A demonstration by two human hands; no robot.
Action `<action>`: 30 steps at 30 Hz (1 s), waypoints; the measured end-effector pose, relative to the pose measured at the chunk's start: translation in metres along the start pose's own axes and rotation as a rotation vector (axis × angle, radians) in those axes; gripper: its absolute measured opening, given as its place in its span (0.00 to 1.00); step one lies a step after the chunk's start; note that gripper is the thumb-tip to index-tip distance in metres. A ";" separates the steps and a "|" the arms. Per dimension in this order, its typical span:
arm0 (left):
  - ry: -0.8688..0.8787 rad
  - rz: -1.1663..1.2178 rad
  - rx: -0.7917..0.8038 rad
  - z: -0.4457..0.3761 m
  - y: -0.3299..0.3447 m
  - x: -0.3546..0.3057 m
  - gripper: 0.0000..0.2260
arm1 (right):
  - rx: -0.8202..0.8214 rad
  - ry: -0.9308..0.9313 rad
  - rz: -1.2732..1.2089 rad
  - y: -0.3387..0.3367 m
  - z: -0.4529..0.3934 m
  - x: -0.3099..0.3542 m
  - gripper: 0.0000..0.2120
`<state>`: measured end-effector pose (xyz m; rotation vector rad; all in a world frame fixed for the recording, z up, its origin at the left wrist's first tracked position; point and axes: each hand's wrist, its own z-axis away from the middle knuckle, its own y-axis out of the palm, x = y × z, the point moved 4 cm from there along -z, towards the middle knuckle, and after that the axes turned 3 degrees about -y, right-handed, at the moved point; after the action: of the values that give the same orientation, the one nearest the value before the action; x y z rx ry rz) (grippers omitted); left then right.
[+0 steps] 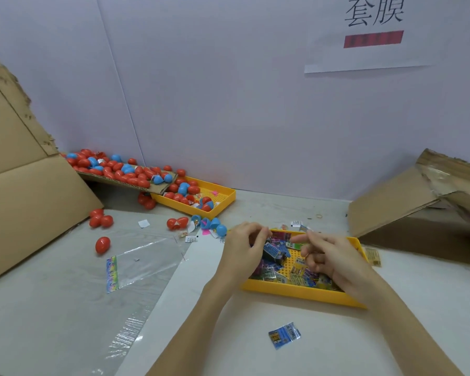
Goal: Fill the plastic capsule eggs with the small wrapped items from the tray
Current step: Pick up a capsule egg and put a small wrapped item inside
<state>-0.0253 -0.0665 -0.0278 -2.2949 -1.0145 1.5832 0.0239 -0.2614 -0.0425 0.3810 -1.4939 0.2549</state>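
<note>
A yellow tray (299, 292) in front of me holds several small wrapped items (273, 252) in blue, purple and yellow. My left hand (242, 249) hovers over the tray's left end with its fingers curled; what it holds is hidden. My right hand (329, 256) reaches over the tray's middle, fingers loosely bent above the packets. Open blue egg halves (218, 227) and a split red egg (177, 222) lie just left of the tray. One closed red egg (102, 245) lies alone further left. A blue packet (284, 335) lies on the table near me.
A second yellow tray (223, 198) at the back holds red and blue eggs, fed by a cardboard flap (136, 183) piled with more. Cardboard boxes stand at left (25, 185) and right (418, 202). A clear plastic bag (144, 260) lies on the table.
</note>
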 end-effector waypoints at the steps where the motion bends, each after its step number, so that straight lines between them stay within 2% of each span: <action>1: -0.009 0.000 -0.011 0.000 0.001 0.001 0.10 | 0.007 -0.008 -0.004 0.000 0.000 0.000 0.16; 3: -0.058 0.051 -0.071 -0.002 0.000 0.005 0.08 | -0.007 -0.017 0.011 0.000 0.002 0.002 0.17; 8: -0.282 0.109 -0.344 -0.007 -0.027 0.028 0.08 | -0.031 -0.010 0.059 -0.001 0.003 0.000 0.17; 10: -0.413 -0.019 -0.422 -0.009 -0.044 0.047 0.08 | -0.023 0.005 0.087 0.001 0.004 0.001 0.17; 13: -0.596 -0.410 -0.485 -0.016 -0.075 0.071 0.14 | -0.003 0.007 0.120 0.003 0.004 0.002 0.16; 15: -0.685 -0.624 -0.457 -0.025 -0.096 0.081 0.21 | 0.003 0.008 0.126 0.004 0.004 0.003 0.16; 18: -0.866 -0.829 -0.306 -0.036 -0.130 0.101 0.33 | 0.018 0.017 0.142 0.004 0.005 0.003 0.16; 20: -0.984 -0.935 -0.210 -0.036 -0.155 0.119 0.36 | 0.021 0.011 0.145 0.004 0.005 0.003 0.15; 22: -1.081 -1.029 -0.163 -0.027 -0.175 0.136 0.35 | 0.023 0.011 0.154 0.004 0.004 0.002 0.15; 24: -1.095 -1.035 -0.206 -0.019 -0.183 0.148 0.28 | 0.027 0.009 0.160 0.004 0.003 0.001 0.15; 26: -1.004 -1.009 -0.263 -0.017 -0.184 0.155 0.22 | 0.030 0.005 0.164 0.004 0.001 0.000 0.15; 30: -0.808 -0.915 -0.329 -0.027 -0.180 0.152 0.20 | 0.033 0.010 0.174 0.004 0.000 -0.001 0.14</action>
<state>-0.0490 0.1690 -0.0423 -0.8796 -2.1888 1.9184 0.0225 -0.2571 -0.0435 0.2758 -1.5165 0.4196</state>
